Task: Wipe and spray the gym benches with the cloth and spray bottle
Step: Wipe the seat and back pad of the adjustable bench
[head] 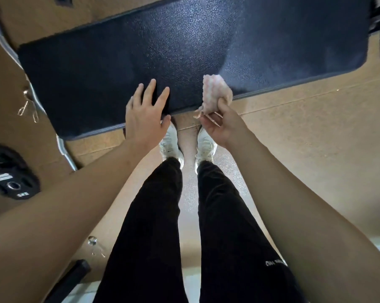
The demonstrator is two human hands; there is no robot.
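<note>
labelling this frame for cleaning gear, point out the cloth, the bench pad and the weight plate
cloth [214, 90]: head view, bunched middle of the pink fabric
bench pad [184, 51]: head view, bare middle of its black top
weight plate [9, 169]: head view, its face above the centre hole

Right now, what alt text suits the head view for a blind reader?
Seen from above, a person's right hand grips a pink cloth at the near edge of a black bench; the left hand spreads open over that edge. A weight plate lies on the floor.
</note>
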